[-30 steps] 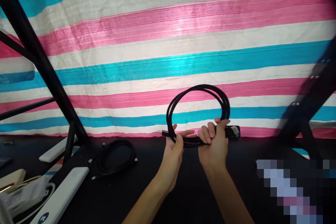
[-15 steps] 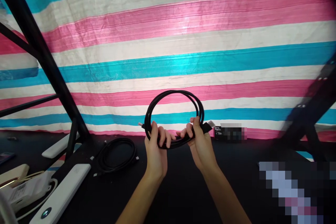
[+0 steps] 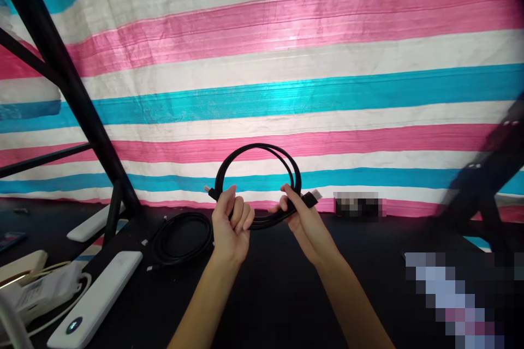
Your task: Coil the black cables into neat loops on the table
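A black cable (image 3: 258, 146), coiled into a ring of a few loops, is held up above the dark table (image 3: 278, 294). My left hand (image 3: 232, 223) is closed around the ring's lower left side, and a plug sticks out just beyond its fingers. On the lower right, my right hand (image 3: 305, 223) grips the same coil, with a wider metal-tipped plug (image 3: 313, 196) poking out past it. Another coiled black cable (image 3: 180, 257) lies on the table to the left of my left hand, its small connectors showing at the sides.
Left on the table are a long white bar (image 3: 98, 297), a white adapter with a cord (image 3: 51, 292) and another white bar (image 3: 92, 224). A black metal frame (image 3: 77, 103) rises at the left. Striped sheeting (image 3: 286, 38) hangs behind. A small dark box (image 3: 354, 206), partly pixelated, stands at the back.
Both hands and the coiled cable have shifted a little to the left. My left hand now partly covers the right edge of the coil lying on the table.
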### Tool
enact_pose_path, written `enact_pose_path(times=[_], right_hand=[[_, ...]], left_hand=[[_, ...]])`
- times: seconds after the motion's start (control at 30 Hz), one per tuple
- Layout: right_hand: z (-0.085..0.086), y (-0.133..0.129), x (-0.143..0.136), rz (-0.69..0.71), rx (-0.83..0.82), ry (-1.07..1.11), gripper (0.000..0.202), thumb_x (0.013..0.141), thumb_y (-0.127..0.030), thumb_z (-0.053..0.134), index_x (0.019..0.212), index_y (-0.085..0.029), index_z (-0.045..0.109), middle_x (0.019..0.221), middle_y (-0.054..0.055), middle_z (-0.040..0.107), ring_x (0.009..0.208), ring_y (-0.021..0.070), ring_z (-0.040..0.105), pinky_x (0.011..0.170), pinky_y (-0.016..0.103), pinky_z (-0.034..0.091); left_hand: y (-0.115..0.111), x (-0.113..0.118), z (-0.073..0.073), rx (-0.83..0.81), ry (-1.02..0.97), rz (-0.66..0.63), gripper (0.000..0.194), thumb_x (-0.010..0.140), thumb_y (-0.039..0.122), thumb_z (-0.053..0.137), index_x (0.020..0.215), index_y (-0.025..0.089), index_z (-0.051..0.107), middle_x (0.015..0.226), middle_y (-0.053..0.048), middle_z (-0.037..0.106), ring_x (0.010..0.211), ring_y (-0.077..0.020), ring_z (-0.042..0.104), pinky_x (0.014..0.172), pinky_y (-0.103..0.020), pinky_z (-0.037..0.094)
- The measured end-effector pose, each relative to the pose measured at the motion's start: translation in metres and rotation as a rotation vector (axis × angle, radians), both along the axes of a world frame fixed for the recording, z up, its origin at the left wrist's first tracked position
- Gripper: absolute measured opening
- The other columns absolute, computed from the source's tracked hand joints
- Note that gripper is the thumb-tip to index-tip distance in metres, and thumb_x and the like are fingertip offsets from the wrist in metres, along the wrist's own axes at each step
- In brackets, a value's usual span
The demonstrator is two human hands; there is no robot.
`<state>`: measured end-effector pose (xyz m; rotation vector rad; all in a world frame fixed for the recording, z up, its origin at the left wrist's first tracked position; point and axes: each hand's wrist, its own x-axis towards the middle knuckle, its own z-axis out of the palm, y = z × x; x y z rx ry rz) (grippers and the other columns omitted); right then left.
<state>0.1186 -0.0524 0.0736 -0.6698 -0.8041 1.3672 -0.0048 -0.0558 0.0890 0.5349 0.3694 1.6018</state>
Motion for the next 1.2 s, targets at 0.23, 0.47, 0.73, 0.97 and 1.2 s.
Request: enact_pose_path(times=[0.23, 0.47, 0.73, 0.97, 1.2], right_hand=[[0.004, 0.005, 0.021, -0.085, 0.061, -0.288, 0.052, 0.069, -0.04, 0.07, 0.117, -0.026, 0.054, 0.1, 0.004, 0.066, 0.106, 0.0218, 0.056, 0.091, 0.037, 0.041], [0.003, 0.003, 0.036, -0.272, 0.328, -0.564, 0.059, 0.071, -0.043, 0.068, 0.124, -0.029, 0.047, 0.111, 0.006, 0.061, 0.11, 0.0212, 0.053, 0.097, 0.04, 0.038], [0.003, -0.004, 0.026, -0.064, 0.377, -0.308, 0.037, 0.084, -0.05, 0.05, 0.116, -0.032, 0.055, 0.069, -0.004, 0.053, 0.04, 0.0044, 0.043, 0.035, 0.017, 0.032], [0.012, -0.008, 0.025, -0.179, 0.25, -0.148, 0.029, 0.078, -0.043, 0.062, 0.102, -0.026, 0.066, 0.054, -0.009, 0.02, 0.04, 0.0031, 0.011, 0.034, 0.016, 0.007], [0.008, 0.001, 0.028, -0.251, 0.176, -0.114, 0.025, 0.074, -0.046, 0.066, 0.076, -0.02, 0.065, 0.053, -0.009, 0.016, 0.04, 0.0034, 0.01, 0.033, 0.018, 0.006]], left_hand=[[0.002, -0.02, 0.007, 0.086, 0.097, 0.091, 0.047, 0.076, 0.019, 0.057, 0.042, 0.019, 0.023, 0.029, 0.008, 0.02, 0.026, -0.003, 0.014, 0.028, -0.017, 0.013], [0.006, -0.033, 0.005, 0.144, 0.447, -0.036, 0.049, 0.072, 0.022, 0.065, 0.044, 0.018, 0.025, 0.033, 0.01, 0.018, 0.028, -0.0006, 0.013, 0.029, -0.015, 0.01], [0.005, -0.024, 0.002, 0.102, 0.495, -0.277, 0.047, 0.074, 0.025, 0.063, 0.046, 0.018, 0.026, 0.033, 0.011, 0.017, 0.027, 0.0, 0.011, 0.029, -0.015, 0.008], [0.01, -0.018, -0.003, 0.073, 0.397, -0.393, 0.048, 0.075, 0.022, 0.062, 0.045, 0.018, 0.025, 0.033, 0.011, 0.016, 0.028, -0.0005, 0.01, 0.029, -0.015, 0.011], [0.011, -0.017, -0.004, 0.166, 0.186, -0.532, 0.047, 0.079, 0.047, 0.057, 0.051, 0.017, 0.035, 0.036, 0.011, 0.018, 0.029, -0.0015, 0.01, 0.03, -0.015, 0.018]])
